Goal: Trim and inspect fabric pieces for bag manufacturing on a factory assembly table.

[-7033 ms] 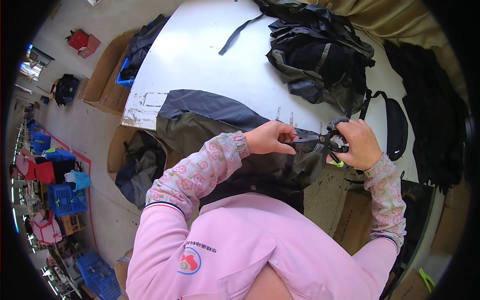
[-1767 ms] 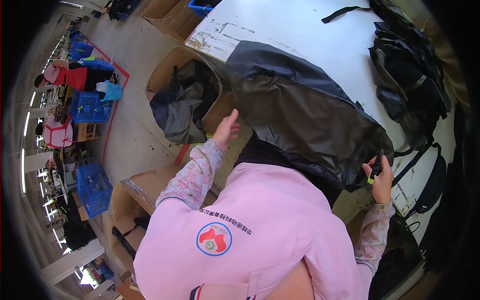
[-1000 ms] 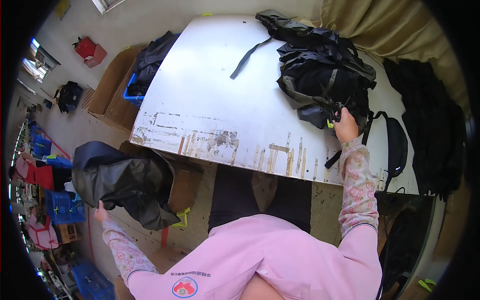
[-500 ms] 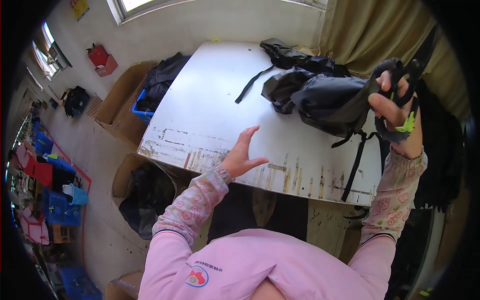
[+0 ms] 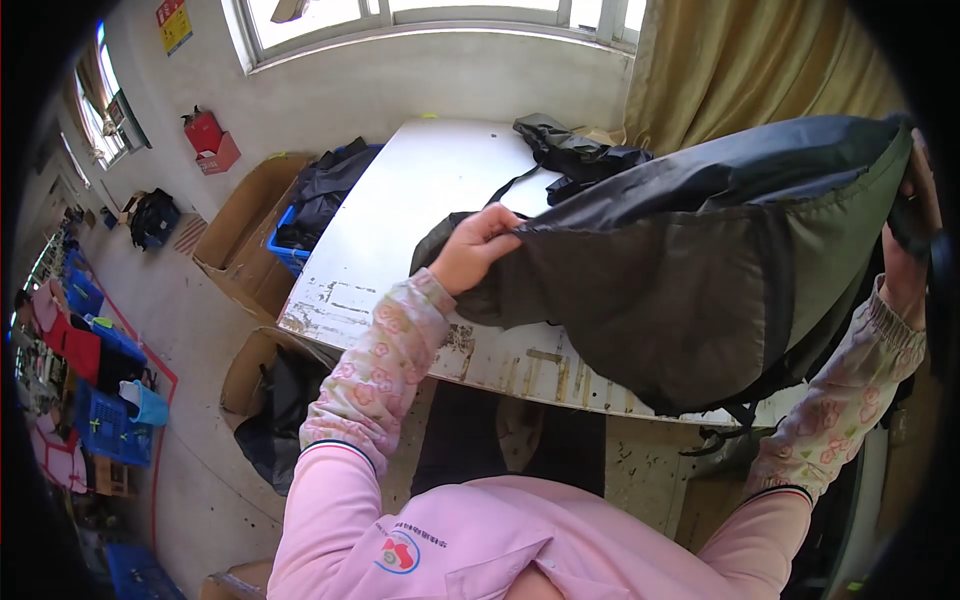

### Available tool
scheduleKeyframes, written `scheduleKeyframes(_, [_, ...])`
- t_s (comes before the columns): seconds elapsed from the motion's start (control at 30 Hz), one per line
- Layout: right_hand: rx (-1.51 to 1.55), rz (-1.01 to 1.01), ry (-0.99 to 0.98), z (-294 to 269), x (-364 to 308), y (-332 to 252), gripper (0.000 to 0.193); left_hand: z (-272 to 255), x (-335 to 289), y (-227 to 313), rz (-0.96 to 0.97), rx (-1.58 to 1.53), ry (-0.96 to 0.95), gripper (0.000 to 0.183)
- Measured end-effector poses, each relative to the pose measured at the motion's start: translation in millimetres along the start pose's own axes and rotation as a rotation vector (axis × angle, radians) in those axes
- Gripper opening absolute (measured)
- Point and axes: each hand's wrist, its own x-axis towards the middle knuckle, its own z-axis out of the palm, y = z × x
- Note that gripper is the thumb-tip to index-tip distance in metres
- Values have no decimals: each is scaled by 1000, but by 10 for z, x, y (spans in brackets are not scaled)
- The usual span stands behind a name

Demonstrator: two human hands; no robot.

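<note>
While the left hand (image 5: 478,248) is pinching the upper edge of the dark cloth piece (image 5: 680,290) near its left end, the right hand (image 5: 925,185) is standing at the opposite end, its grip too hidden to tell. The cloth's long axis is running left to right between both, neither hand being nearer, above the table's (image 5: 400,210) near right corner. One cloth piece is hanging; one dark heap (image 5: 590,160) is lying by the far edge.

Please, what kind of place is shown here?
Probably a garment or bag workshop: dark fabric is held over a worn white table, a cardboard box beside it contains more dark material, and blue plastic crates stand farther left.
</note>
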Motion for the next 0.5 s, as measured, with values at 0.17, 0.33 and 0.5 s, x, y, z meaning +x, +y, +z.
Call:
scheduleKeyframes(0.17, [-270,212,384,-258,-540,616,21,-609,-9,414,-83,-133,89,27])
scheduleKeyframes(0.33, [-381,479,437,-710,-1288,1543,17,-1078,-431,-444,-309,1054,-182,88])
scheduleKeyframes(0.5, [-409,696,624,-1153,-2145,1922,23,-744,-476,-814,-738,1382,-122,74])
